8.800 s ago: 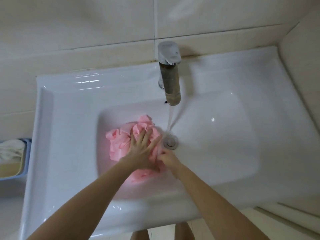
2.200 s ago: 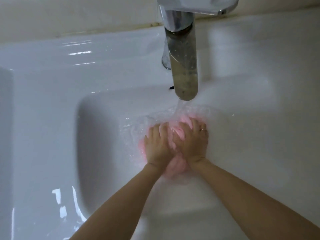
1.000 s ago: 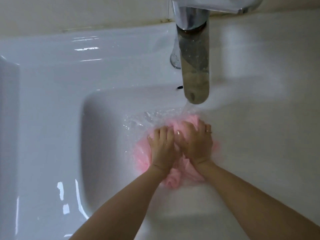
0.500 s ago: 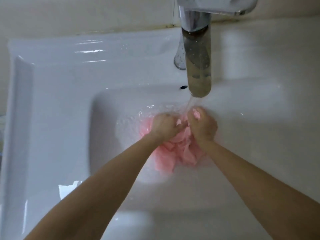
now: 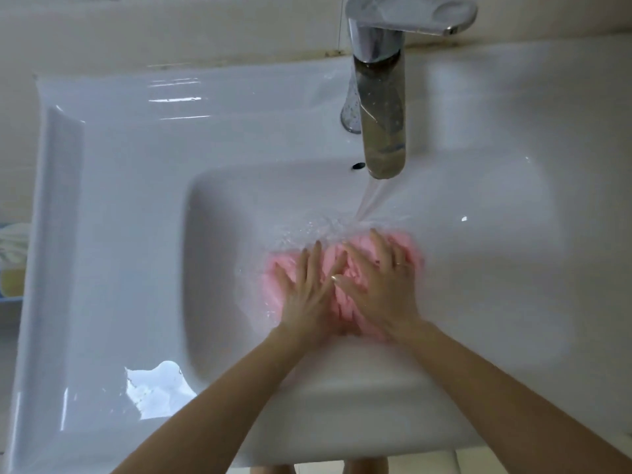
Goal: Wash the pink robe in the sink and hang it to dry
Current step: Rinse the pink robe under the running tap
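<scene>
Left hand (image 5: 307,295) and right hand (image 5: 379,289), fingers spread, press pink robe (image 5: 345,299) flat in sink (image 5: 136,206) below running faucet (image 5: 383,104).

Beige tiled wall (image 5: 205,25) at back.

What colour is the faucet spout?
Shiny silver metal faucet spout, seen in the head view.

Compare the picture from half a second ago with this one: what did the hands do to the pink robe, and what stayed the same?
The left hand and the right hand released the bunched pink robe they were gripping. Their fingers now lie spread and flat, pressing it onto the basin floor, so it lies flatter. Unchanged: the faucet keeps running and the robe stays in the sink.
</scene>
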Tool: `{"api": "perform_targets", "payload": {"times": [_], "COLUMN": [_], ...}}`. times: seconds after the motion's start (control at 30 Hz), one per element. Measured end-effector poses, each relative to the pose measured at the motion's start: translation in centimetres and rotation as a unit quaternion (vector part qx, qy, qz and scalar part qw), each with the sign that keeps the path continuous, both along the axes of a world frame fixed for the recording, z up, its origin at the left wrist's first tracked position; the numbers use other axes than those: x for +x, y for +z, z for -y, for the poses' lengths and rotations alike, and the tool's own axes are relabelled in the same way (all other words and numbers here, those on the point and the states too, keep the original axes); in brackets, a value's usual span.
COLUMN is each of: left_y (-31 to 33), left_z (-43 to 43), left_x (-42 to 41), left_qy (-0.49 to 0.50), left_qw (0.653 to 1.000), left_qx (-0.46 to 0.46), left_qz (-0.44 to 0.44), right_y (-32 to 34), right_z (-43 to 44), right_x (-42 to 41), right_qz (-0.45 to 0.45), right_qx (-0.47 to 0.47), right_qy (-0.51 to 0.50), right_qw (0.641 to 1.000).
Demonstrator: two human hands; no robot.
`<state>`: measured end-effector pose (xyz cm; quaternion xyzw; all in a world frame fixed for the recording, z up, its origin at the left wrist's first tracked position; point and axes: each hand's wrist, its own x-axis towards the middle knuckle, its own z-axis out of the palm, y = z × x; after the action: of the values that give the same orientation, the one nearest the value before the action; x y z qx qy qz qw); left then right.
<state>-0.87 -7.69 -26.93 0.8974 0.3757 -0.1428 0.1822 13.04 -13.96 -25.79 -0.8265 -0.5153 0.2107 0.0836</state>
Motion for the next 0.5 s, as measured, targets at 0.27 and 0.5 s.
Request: {"api": "perform_targets", "payload": {"times": [0.27, 0.5], "left_y": [-2.8, -3.7], "left_z": [-2.0, -6.6], "left_x": [2.5, 5.7], "left_qy": [0.058, 0.025], "left_qw": [0.974, 0.991], "left_qx": [0.167, 0.101], "left_qz": [0.145, 0.084], "right_y": [-3.4, -2.8], "right_z": [-2.2, -7.0], "right_x": [0.5, 2.8], "right_qz": [0.131, 0.094], "right_qx": [0.129, 0.130], "right_qy": [-0.030, -0.135], "right_qw": [0.983, 0.978]}}
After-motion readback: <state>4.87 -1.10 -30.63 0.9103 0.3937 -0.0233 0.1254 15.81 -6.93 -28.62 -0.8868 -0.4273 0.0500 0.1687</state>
